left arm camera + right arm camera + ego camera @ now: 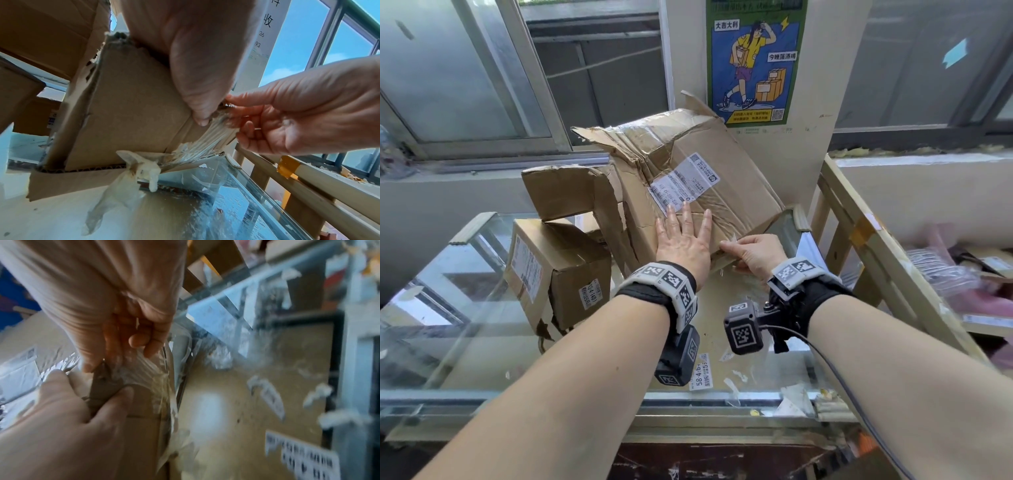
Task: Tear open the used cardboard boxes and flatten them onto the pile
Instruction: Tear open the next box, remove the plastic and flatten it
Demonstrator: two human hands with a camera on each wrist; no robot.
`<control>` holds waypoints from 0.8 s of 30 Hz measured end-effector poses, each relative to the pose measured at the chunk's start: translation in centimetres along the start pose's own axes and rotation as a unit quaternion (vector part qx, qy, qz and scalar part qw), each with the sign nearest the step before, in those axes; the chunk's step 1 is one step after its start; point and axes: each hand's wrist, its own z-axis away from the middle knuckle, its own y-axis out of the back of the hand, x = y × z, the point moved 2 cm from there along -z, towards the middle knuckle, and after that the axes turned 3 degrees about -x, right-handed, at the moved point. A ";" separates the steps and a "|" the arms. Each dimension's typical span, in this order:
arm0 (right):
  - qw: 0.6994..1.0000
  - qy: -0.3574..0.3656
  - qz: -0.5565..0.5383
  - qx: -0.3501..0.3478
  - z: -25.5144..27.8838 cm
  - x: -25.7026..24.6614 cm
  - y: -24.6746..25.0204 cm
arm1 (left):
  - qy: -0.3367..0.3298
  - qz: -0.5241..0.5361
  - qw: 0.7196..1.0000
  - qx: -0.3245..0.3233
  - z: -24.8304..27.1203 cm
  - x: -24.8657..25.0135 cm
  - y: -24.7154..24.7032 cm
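Nearest us, on the glass-topped worktop [493,308], lay a flat brown cardboard sheet [726,308] strewn with white label scraps [702,373]. Above it, our left hand [683,241] lay flat against the near face of the large torn brown cardboard box [688,185], its fingers [707,219] straight and spread, the thumb hooked over the lower edge in the left wrist view. Just beside it, our right hand [755,255] pinched a strip of clear packing tape [203,144] between thumb and curled fingers [141,340] at the box's lower right corner; the tape stretched in stringy strands from that corner. The box stood tilted on the worktop, its upper flaps ripped and crumpled, a white shipping label [683,185] on its face. To its left stood a smaller brown cardboard box [558,270] with a white label, dented at the bottom, and a bent cardboard piece [571,192] rested above it. To the right stood a pale wooden frame [866,236]. Farther back, a green-and-blue poster [755,58] hung on the wall between windows [465,68].
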 end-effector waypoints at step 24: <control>0.995 -0.043 -0.078 0.038 1.0 0.2 2.0 | -0.044 0.004 0.999 -0.016 1.2 1.1 0.4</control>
